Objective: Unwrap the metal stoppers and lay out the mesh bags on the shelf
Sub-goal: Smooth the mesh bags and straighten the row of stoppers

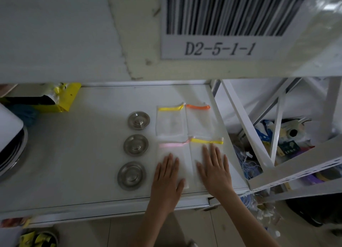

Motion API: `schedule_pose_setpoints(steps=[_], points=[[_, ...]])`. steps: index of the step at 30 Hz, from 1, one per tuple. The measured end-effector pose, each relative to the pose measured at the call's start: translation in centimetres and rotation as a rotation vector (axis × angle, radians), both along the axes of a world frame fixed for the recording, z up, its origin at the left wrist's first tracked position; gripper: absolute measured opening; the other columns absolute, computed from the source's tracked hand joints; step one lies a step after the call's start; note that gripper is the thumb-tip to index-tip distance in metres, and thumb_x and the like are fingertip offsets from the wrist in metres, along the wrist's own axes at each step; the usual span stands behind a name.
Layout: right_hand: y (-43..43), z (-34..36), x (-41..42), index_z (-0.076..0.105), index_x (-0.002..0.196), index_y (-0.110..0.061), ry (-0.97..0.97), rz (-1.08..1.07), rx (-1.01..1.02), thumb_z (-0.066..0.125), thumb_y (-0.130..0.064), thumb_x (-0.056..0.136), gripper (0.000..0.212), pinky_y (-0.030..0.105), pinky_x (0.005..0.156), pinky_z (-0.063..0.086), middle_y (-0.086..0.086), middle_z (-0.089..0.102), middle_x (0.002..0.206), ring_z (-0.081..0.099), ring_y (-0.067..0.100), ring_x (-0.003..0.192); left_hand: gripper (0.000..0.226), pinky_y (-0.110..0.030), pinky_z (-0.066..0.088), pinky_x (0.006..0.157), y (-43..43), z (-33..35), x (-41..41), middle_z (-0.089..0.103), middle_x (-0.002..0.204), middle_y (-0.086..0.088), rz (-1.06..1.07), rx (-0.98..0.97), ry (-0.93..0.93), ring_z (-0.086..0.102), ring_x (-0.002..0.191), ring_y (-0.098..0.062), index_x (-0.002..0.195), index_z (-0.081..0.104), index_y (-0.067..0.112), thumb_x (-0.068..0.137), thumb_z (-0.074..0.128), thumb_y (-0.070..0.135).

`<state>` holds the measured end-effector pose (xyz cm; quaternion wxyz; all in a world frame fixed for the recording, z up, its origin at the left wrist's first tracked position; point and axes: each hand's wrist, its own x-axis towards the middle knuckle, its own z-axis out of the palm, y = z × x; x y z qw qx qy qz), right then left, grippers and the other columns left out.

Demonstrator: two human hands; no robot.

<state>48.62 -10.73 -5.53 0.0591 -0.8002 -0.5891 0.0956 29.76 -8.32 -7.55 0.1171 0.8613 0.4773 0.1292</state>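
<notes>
Your fingers are straight and lightly spread on both hands, palms down, nothing pinched. Left hand (167, 174) lies flat on the pink-ribbon mesh bag (174, 158), fingertips at 12 o'clock toward the ribbon. Right hand (214, 167) lies flat on the near yellow-ribbon mesh bag (198, 154), fingertips just short of its ribbon. The two bags lie edge to edge, near the front lip of the shelf (88, 154). At 12 o'clock from them sit the far yellow-ribbon mesh bag (171, 122) and the orange-ribbon mesh bag (199, 121), also flat, forming a two-by-two grid. At 9 o'clock of the grid, three metal stoppers run in a column: far stopper (138, 120), middle stopper (136, 145), near stopper (131, 175), all bare, no wrap visible, apart from each other. Near stopper is just beside your left hand. Looks like the final smoothing step, task almost done. Risks: the mesh is light, so lifting your palms fast or dragging them could pull the near bags askew or over the far pair's bottom edges. Sliding toward 6 o'clock could push a bag off the front lip. Sweeping your left hand toward 9 o'clock could knock the near stopper out of line. The shelf's right edge at 3 o'clock is close to the yellow bag; nudging that way could tip it into the gap beside the frame (246, 121).
</notes>
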Motion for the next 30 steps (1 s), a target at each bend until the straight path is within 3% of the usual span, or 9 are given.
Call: schedule_pose_setpoints(steps=[12, 18, 22, 26, 30], points=[[-0.7, 0.1, 0.4, -0.015, 0.152, -0.028, -0.020, 0.027, -0.033, 0.000, -0.062, 0.091, 0.072, 0.048, 0.122, -0.005, 0.007, -0.014, 0.163, -0.018, 0.022, 0.149, 0.065, -0.043, 0.012, 0.115, 0.1, 0.6, -0.1, 0.025, 0.160, -0.011, -0.007, -0.031, -0.020, 0.013, 0.148, -0.022, 0.151, 0.034, 0.012, 0.094, 0.039, 0.041], [1.0, 3.0, -2.4, -0.003, 0.155, -0.021, 0.053, 0.089, 0.217, 0.022, -0.048, 0.100, 0.066, 0.044, 0.122, -0.004, 0.002, -0.010, 0.164, -0.014, 0.014, 0.150, 0.067, -0.043, 0.002, 0.122, -0.2, 4.2, -1.4, 0.007, 0.165, -0.007, 0.105, 0.045, -0.205, -0.002, 0.152, -0.021, 0.156, 0.017, 0.016, 0.100, 0.041, 0.043], [5.7, 4.9, -6.9, 0.022, 0.153, -0.015, 0.304, 0.175, 0.311, 0.040, -0.042, 0.099, 0.063, 0.043, 0.123, 0.015, 0.004, 0.020, 0.162, 0.011, 0.016, 0.150, 0.083, -0.042, 0.005, 0.122, 0.2, 4.5, -5.6, 0.017, 0.163, -0.014, 0.379, 0.030, -0.307, 0.007, 0.152, -0.027, 0.154, 0.024, 0.006, 0.088, 0.050, 0.049], [11.4, 5.1, -11.8, 0.025, 0.152, -0.016, 0.362, 0.354, 0.259, 0.046, -0.037, 0.098, 0.062, 0.038, 0.122, 0.017, 0.006, 0.022, 0.162, 0.016, 0.021, 0.149, 0.088, -0.032, 0.000, 0.122, -0.3, 3.1, -9.8, 0.019, 0.162, -0.015, 0.418, 0.019, -0.291, 0.013, 0.150, -0.027, 0.151, 0.030, 0.004, 0.084, 0.050, 0.057], [15.8, 3.5, -14.8, 0.022, 0.153, -0.023, 0.308, 0.418, 0.105, 0.040, -0.042, 0.100, 0.060, 0.042, 0.121, 0.017, 0.008, 0.012, 0.164, 0.008, 0.026, 0.151, 0.075, -0.033, 0.005, 0.122, -1.6, 1.4, -11.3, 0.019, 0.163, -0.012, 0.315, 0.016, -0.206, 0.016, 0.150, -0.027, 0.152, 0.030, 0.006, 0.094, 0.039, 0.053]])
